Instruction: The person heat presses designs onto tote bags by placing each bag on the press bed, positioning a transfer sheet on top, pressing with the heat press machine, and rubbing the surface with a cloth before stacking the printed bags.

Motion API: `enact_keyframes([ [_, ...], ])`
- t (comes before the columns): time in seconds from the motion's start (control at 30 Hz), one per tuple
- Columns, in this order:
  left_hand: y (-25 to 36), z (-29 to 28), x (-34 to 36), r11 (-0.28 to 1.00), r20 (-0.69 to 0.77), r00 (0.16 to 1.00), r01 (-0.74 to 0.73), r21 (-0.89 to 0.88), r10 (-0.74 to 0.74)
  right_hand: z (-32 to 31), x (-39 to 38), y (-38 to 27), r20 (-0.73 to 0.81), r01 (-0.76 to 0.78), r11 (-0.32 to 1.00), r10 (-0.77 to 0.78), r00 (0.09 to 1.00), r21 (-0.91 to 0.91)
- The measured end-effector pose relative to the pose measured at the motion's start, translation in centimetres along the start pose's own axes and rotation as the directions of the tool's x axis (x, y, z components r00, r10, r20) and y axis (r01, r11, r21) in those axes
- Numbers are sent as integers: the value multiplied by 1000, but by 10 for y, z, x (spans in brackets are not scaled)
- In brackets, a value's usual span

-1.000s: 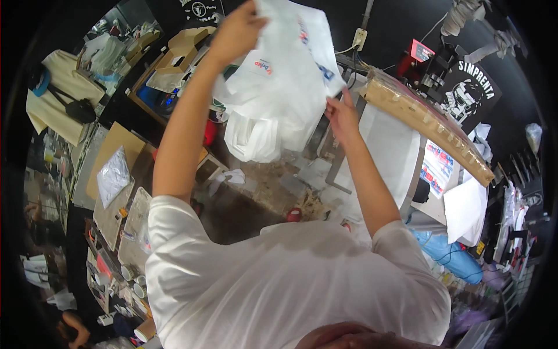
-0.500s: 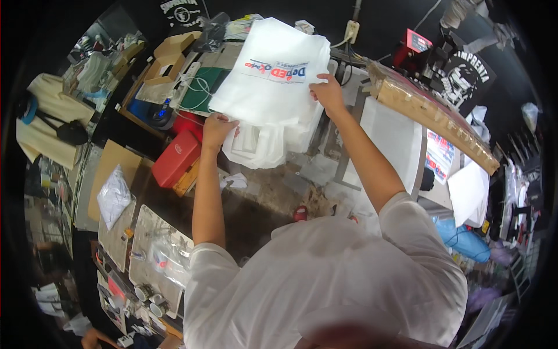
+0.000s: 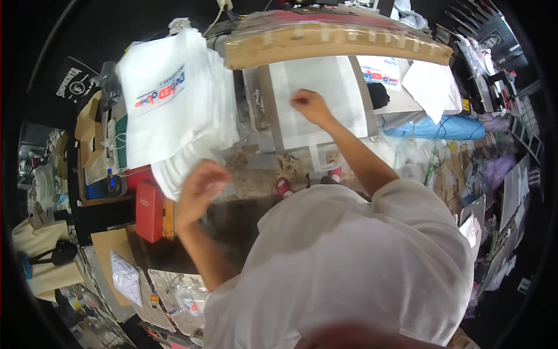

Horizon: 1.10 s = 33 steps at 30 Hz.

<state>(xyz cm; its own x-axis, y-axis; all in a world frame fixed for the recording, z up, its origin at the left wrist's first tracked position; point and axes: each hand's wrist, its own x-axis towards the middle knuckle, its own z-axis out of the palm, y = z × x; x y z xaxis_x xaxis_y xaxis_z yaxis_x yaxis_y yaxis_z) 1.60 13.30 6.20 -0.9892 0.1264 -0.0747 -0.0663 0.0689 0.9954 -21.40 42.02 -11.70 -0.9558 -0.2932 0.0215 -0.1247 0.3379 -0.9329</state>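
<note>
A stack of white fabric bags (image 3: 157,67) with blue and red print on the top one lies at the left, its loose handles (image 3: 174,168) hanging over the near side. My left hand (image 3: 203,186), smeared by motion, is beside those handles, and I cannot tell whether it touches them. To the right, a blank white bag (image 3: 317,75) lies flat on a grey board (image 3: 279,131), one handle hanging off the near edge. Above this bag is my right hand (image 3: 312,109), fingers curled closed. Whatever they hold, if anything, is hidden.
A long taped cardboard-sided frame (image 3: 337,43) slants above the blank bag's far end. Right of it are a printed sheet (image 3: 381,72), a black cloth (image 3: 379,96) and a blue plastic bundle (image 3: 436,127). A red box (image 3: 149,212) stands at the left near an open cardboard box (image 3: 88,131).
Both hands have let go of the printed bag, which now lies on the stack. My right hand has moved right, over the blank bag. The view has turned to the right.
</note>
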Motion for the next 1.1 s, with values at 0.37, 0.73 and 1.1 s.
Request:
enact_keyframes([
  [0.37, -139, 245, 161, 636, 306, 950, -277, 720, 67, -232, -99, 145, -464, -347, 912, 410, 785, 220],
  [0.73, -145, 302, 193, 351, 10, 953, 101, 931, -302, -310, 30, 223, -386, -244, 928, 123, 914, -281],
  [1.1, -142, 294, 199, 490, -14, 907, 241, 837, -422, -304, 154, 235, 113, 68, 597, 38, 993, -800],
])
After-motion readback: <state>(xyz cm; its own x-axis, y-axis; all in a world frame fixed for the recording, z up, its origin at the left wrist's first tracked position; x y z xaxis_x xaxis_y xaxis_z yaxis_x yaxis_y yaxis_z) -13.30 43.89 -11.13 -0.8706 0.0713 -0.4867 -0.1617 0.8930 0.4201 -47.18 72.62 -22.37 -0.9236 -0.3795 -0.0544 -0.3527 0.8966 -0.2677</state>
